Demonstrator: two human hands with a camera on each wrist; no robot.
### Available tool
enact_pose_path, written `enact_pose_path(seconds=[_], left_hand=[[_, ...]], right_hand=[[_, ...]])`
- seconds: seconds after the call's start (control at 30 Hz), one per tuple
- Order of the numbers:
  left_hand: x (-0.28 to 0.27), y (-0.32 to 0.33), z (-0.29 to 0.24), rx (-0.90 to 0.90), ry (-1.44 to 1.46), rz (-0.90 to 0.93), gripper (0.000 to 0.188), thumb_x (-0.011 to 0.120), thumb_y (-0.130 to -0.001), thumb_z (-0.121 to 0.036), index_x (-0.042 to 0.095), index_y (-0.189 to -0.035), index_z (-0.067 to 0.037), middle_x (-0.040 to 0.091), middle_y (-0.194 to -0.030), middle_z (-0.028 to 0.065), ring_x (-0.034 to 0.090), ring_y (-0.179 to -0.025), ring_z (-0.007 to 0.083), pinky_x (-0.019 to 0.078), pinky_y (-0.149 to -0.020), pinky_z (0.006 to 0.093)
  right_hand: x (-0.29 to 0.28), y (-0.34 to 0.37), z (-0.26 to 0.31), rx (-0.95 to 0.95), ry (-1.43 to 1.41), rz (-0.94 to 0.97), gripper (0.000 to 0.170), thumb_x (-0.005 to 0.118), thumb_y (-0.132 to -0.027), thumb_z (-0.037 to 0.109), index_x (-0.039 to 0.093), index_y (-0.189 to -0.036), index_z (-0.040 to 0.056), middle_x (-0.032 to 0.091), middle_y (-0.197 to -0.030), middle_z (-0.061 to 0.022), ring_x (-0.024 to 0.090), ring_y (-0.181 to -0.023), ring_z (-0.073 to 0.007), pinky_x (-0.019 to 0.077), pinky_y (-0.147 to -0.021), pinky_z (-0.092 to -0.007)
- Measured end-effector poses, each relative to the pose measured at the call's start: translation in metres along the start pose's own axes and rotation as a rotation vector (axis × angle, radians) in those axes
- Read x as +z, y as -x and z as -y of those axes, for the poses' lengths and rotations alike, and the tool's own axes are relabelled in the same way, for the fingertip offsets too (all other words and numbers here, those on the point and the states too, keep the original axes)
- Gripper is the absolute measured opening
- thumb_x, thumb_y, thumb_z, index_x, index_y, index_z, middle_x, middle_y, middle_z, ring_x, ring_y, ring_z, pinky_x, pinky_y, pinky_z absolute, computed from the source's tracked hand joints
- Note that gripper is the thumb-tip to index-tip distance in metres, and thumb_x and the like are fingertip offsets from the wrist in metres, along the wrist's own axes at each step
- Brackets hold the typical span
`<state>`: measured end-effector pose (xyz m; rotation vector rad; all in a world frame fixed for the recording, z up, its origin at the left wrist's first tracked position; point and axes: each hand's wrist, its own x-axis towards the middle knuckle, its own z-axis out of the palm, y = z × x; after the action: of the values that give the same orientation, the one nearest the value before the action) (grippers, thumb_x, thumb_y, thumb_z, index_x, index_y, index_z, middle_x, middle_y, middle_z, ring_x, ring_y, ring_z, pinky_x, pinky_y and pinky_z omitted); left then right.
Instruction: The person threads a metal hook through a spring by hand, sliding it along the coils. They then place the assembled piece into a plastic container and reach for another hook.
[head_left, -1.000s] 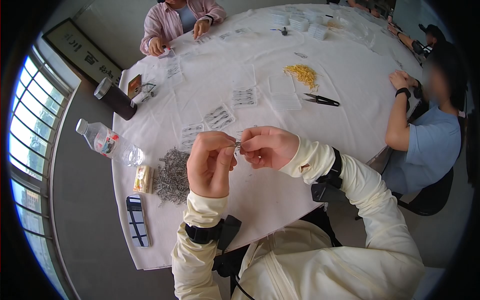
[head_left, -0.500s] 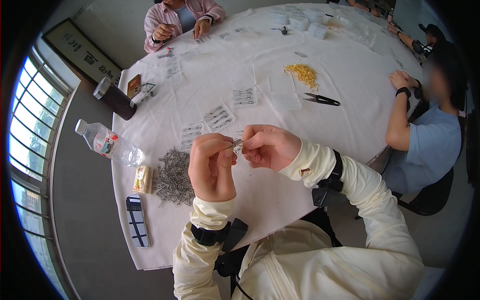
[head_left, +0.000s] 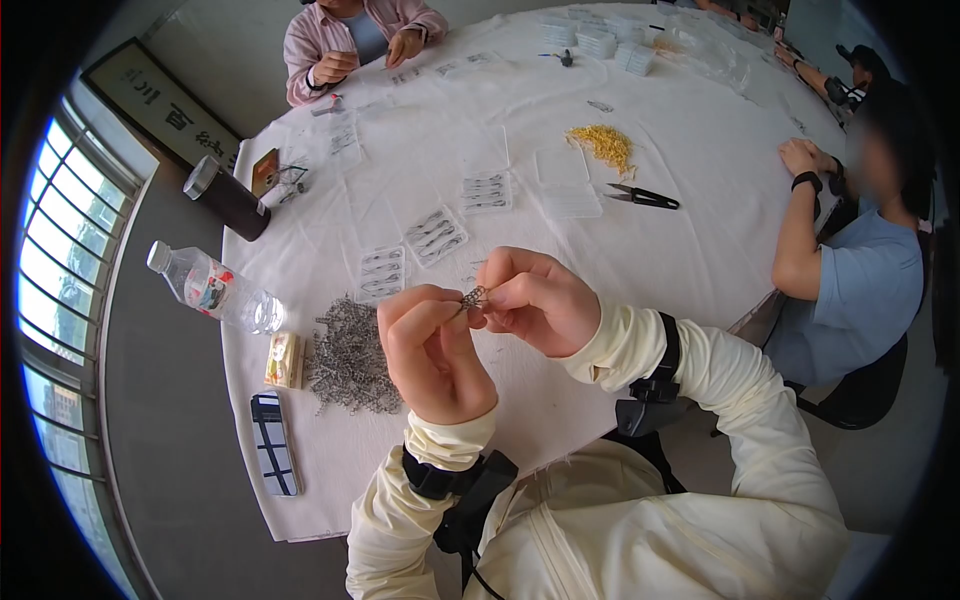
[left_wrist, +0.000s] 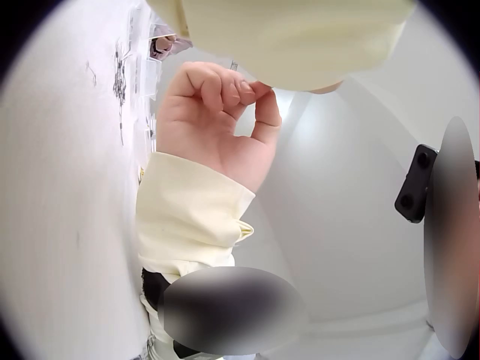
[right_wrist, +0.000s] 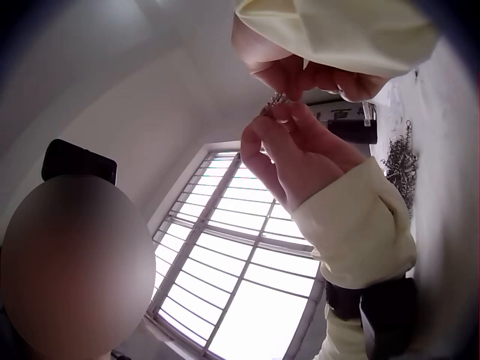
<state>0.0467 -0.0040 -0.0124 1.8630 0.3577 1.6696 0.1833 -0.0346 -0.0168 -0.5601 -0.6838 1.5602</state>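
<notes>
In the head view my left hand pinches a small dark, coiled wire-like metal piece between thumb and fingers. My right hand pinches the same piece from the other side, its fingertips close against the left ones. The piece is too small to tell its exact kind. In the right wrist view the metal piece shows above the fingertips of my left hand. Beside my left hand lies a heap of similar grey metal pieces. Clear plastic boxes with rows of metal pieces lie beyond both hands.
On the left stand a plastic bottle, a dark flask, a tissue pack and a phone. Farther off lie black thread snips and a yellow heap. Other people sit around the white-covered table.
My left hand and forearm have shifted right and turned, and more of the metal piece now shows between the fingertips. Across the table, a person's hand has drawn back from a red-tipped tool.
</notes>
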Motion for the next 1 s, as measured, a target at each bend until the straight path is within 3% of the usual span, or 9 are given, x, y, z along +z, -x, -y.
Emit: enact_pose_path(seconds=[0.2,0.33,0.4,0.5,0.6,0.83,0.9,1.0], left_hand=[[0.002,0.004,0.001,0.030,-0.085,0.010,0.008,0.045,-0.096,0.001,0.045,-0.103,-0.001,0.048,-0.102,0.0112,0.052,-0.074,0.0143,0.0501,-0.066,0.0273],[-0.003,0.006,0.008,0.130,-0.211,0.050,0.009,0.046,-0.096,0.001,0.045,-0.104,-0.002,0.048,-0.103,0.0123,0.052,-0.074,0.0153,0.0501,-0.066,0.0269],[-0.002,0.006,0.006,0.219,-0.277,0.001,0.022,0.056,-0.085,0.009,0.052,-0.102,-0.005,0.055,-0.098,0.0129,0.057,-0.074,0.0231,0.0475,-0.061,0.0309],[-0.006,-0.001,0.003,0.347,-0.348,0.067,0.028,0.058,-0.079,0.013,0.055,-0.100,-0.005,0.056,-0.100,0.0128,0.058,-0.077,0.0241,0.0487,-0.062,0.0316],[-0.011,-0.010,0.005,0.485,-0.414,0.172,0.023,0.053,-0.085,0.010,0.051,-0.102,-0.005,0.053,-0.096,0.0128,0.056,-0.073,0.0233,0.0474,-0.060,0.0334],[-0.016,-0.013,0.002,0.578,-0.432,0.303,0.031,0.055,-0.075,0.016,0.053,-0.099,-0.004,0.054,-0.098,0.0117,0.059,-0.075,0.0255,0.0478,-0.059,0.0325],[-0.016,-0.013,0.005,0.641,-0.358,0.268,0.042,0.060,-0.057,0.017,0.057,-0.095,0.000,0.055,-0.103,0.0131,0.059,-0.080,0.0262,0.0505,-0.058,0.0302],[-0.015,-0.011,0.004,0.587,-0.344,0.220,0.040,0.058,-0.057,0.018,0.055,-0.093,0.001,0.054,-0.102,0.0134,0.059,-0.079,0.0261,0.0502,-0.057,0.0305]], right_hand=[[0.000,0.001,-0.006,-0.056,-0.023,0.023,0.010,0.054,-0.088,0.005,0.052,-0.079,0.0087,0.052,-0.072,0.0010,0.048,-0.069,-0.0078,0.0396,-0.064,-0.0244],[0.002,0.003,-0.007,-0.038,-0.057,0.067,0.011,0.051,-0.088,0.007,0.047,-0.078,0.0091,0.051,-0.081,-0.0011,0.050,-0.075,-0.0109,0.0411,-0.072,-0.0287],[0.004,0.004,-0.007,-0.042,-0.070,0.074,0.011,0.050,-0.088,0.008,0.046,-0.078,0.0093,0.051,-0.080,-0.0010,0.049,-0.074,-0.0108,0.0410,-0.072,-0.0292],[0.007,0.006,-0.006,0.002,-0.113,0.076,0.010,0.049,-0.088,0.009,0.046,-0.078,0.0093,0.050,-0.080,-0.0008,0.047,-0.074,-0.0108,0.0405,-0.072,-0.0297],[0.007,0.007,-0.005,0.060,-0.144,0.086,0.010,0.049,-0.088,0.011,0.046,-0.078,0.0095,0.050,-0.081,-0.0007,0.046,-0.073,-0.0108,0.0405,-0.072,-0.0294],[0.007,0.009,0.000,0.107,-0.185,0.098,0.012,0.048,-0.084,0.009,0.042,-0.074,0.0099,0.050,-0.082,-0.0013,0.045,-0.072,-0.0114,0.0410,-0.070,-0.0269],[0.007,0.010,0.001,0.108,-0.168,0.108,0.012,0.048,-0.084,0.009,0.041,-0.074,0.0100,0.050,-0.082,-0.0016,0.045,-0.072,-0.0115,0.0412,-0.070,-0.0266],[0.009,0.012,0.003,0.093,-0.135,0.122,0.012,0.048,-0.083,0.009,0.042,-0.074,0.0101,0.051,-0.083,-0.0021,0.045,-0.073,-0.0117,0.0415,-0.070,-0.0271]])
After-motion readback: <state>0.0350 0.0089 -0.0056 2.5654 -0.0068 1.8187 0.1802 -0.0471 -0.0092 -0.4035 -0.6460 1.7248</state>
